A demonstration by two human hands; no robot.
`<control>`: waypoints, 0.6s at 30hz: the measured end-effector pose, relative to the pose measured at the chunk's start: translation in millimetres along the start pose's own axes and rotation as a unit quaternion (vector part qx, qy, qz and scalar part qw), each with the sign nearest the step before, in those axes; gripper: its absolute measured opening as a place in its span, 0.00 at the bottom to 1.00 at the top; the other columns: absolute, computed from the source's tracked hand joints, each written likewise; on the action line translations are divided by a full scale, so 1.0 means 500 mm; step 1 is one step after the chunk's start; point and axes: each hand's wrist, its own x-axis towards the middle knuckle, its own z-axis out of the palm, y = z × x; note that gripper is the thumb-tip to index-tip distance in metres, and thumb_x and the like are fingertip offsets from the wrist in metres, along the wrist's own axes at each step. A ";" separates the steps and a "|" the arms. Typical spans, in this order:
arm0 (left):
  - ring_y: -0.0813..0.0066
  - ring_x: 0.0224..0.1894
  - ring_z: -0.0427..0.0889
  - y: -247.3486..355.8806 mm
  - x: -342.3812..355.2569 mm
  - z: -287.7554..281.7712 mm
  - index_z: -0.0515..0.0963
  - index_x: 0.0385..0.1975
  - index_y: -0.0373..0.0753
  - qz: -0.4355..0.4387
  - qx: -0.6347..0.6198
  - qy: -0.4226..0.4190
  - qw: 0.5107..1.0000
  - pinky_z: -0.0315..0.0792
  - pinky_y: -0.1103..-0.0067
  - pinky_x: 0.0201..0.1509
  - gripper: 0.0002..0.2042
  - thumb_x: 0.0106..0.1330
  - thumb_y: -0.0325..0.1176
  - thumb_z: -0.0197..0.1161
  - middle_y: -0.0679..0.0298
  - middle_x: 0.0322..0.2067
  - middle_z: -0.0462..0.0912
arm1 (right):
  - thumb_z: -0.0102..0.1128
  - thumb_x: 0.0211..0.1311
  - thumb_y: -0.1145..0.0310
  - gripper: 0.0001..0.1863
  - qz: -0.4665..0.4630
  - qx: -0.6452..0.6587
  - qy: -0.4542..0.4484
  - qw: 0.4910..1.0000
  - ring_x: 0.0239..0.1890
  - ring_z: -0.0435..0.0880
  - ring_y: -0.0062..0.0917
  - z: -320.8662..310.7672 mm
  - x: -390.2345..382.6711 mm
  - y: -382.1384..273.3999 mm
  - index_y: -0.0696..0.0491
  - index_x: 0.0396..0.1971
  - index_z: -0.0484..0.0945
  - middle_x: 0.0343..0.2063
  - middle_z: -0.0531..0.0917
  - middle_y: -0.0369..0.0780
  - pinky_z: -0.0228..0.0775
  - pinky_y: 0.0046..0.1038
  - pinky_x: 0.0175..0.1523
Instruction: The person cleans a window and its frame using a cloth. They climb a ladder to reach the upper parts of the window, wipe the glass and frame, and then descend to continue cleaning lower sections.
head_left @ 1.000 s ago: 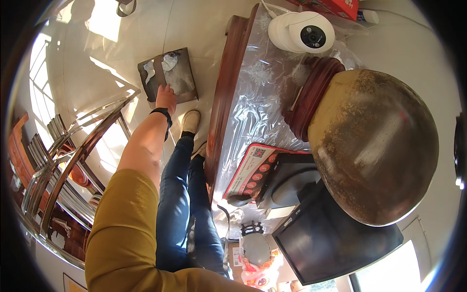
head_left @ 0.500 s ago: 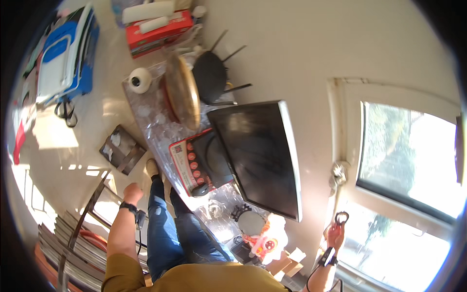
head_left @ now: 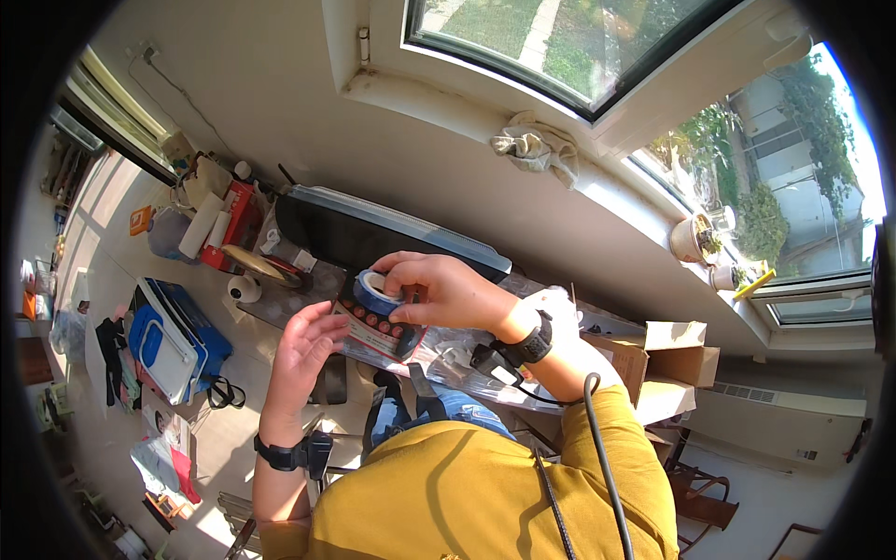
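A roll of blue tape (head_left: 375, 301) with a pale core is held in my right hand (head_left: 455, 295), its fingers closed round the rim. Just left of the roll is my left hand (head_left: 303, 355), palm turned toward it, fingers stretched and holding nothing. A small gap seems to separate the left fingertips from the tape. Below the roll lies a black and red flat box (head_left: 403, 343) on the plastic-covered table (head_left: 453, 366). Behind my hands stands a dark monitor (head_left: 359, 233).
On the windowsill lie a crumpled cloth (head_left: 539, 149) and potted plants (head_left: 693, 239). An open cardboard box (head_left: 674, 385) is to the right. At left are a blue and white cooler-like box (head_left: 173, 343), a white round camera-like object (head_left: 245, 289) and a red box (head_left: 245, 222).
My right hand has brought the roll from beside the window to the front of my body. The left hand has risen toward it and opened. The view has turned toward the window.
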 end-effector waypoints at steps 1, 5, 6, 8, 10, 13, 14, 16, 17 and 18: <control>0.69 0.49 0.77 0.019 0.008 0.030 0.65 0.55 0.33 0.000 -0.062 -0.007 0.998 0.72 0.75 0.52 0.22 0.67 0.39 0.57 0.56 0.47 0.77 | 0.68 0.46 0.73 0.11 -0.045 -0.059 0.030 0.997 0.32 0.81 0.31 0.019 0.011 -0.007 0.56 0.30 0.76 0.49 0.76 0.45 0.73 0.26 0.36; 0.71 0.47 0.78 0.050 0.023 0.081 0.68 0.52 0.35 -0.048 -0.133 0.049 0.989 0.73 0.75 0.51 0.19 0.68 0.40 0.56 0.58 0.45 0.78 | 0.66 0.42 0.69 0.13 -0.145 -0.217 0.106 0.959 0.35 0.81 0.40 0.062 0.037 -0.016 0.54 0.30 0.79 0.48 0.76 0.46 0.74 0.34 0.39; 0.71 0.47 0.78 0.047 0.022 0.083 0.69 0.51 0.36 -0.063 -0.141 0.063 0.986 0.73 0.75 0.51 0.18 0.68 0.40 0.56 0.59 0.45 0.78 | 0.66 0.42 0.68 0.13 -0.160 -0.240 0.115 0.950 0.34 0.81 0.39 0.069 0.040 -0.014 0.54 0.30 0.79 0.47 0.76 0.46 0.74 0.34 0.38; 0.72 0.45 0.79 0.032 0.017 0.080 0.71 0.49 0.38 -0.101 -0.170 0.095 0.976 0.74 0.76 0.49 0.14 0.67 0.38 0.56 0.61 0.43 0.79 | 0.64 0.42 0.68 0.11 -0.161 -0.285 0.085 0.941 0.33 0.81 0.37 0.084 0.044 -0.006 0.53 0.30 0.79 0.46 0.77 0.47 0.75 0.35 0.38; 0.72 0.45 0.80 0.011 0.011 0.077 0.72 0.47 0.39 -0.124 -0.192 0.148 0.962 0.74 0.76 0.50 0.12 0.68 0.36 0.56 0.61 0.41 0.79 | 0.64 0.43 0.69 0.13 -0.215 -0.274 0.079 0.934 0.34 0.81 0.38 0.094 0.043 0.003 0.53 0.32 0.78 0.48 0.76 0.47 0.75 0.35 0.38; 0.68 0.47 0.80 -0.007 -0.010 0.061 0.72 0.47 0.38 -0.110 -0.221 0.157 0.956 0.74 0.74 0.50 0.12 0.68 0.34 0.56 0.59 0.44 0.79 | 0.66 0.41 0.71 0.21 -0.234 -0.208 0.033 0.949 0.35 0.81 0.38 0.065 0.030 0.026 0.51 0.41 0.75 0.55 0.72 0.44 0.74 0.34 0.40; 0.68 0.47 0.79 -0.009 -0.021 0.053 0.73 0.47 0.37 -0.106 -0.214 0.180 0.954 0.74 0.75 0.50 0.12 0.68 0.34 0.56 0.59 0.45 0.79 | 0.68 0.40 0.72 0.27 -0.216 -0.206 0.031 0.954 0.35 0.81 0.39 0.026 0.025 0.044 0.49 0.46 0.73 0.59 0.69 0.42 0.74 0.33 0.40; 0.68 0.48 0.79 -0.009 -0.047 0.032 0.73 0.47 0.37 -0.097 -0.209 0.217 0.949 0.74 0.75 0.50 0.13 0.68 0.35 0.57 0.59 0.45 0.78 | 0.68 0.47 0.70 0.23 -0.148 -0.268 0.131 0.943 0.38 0.82 0.37 -0.081 0.028 0.095 0.50 0.46 0.74 0.57 0.71 0.41 0.74 0.32 0.40; 0.68 0.48 0.79 -0.007 -0.065 0.020 0.73 0.47 0.37 -0.092 -0.211 0.234 0.945 0.74 0.75 0.50 0.13 0.68 0.36 0.57 0.59 0.45 0.78 | 0.67 0.50 0.68 0.20 -0.121 -0.326 0.196 0.917 0.40 0.82 0.37 -0.144 0.036 0.131 0.51 0.45 0.75 0.55 0.73 0.41 0.74 0.33 0.41; 0.69 0.48 0.79 -0.006 -0.085 0.007 0.73 0.47 0.37 -0.077 -0.216 0.244 0.942 0.74 0.76 0.50 0.13 0.68 0.36 0.57 0.59 0.45 0.78 | 0.64 0.53 0.65 0.19 -0.053 -0.408 0.241 0.879 0.42 0.81 0.37 -0.212 0.049 0.171 0.52 0.46 0.76 0.52 0.76 0.42 0.74 0.34 0.44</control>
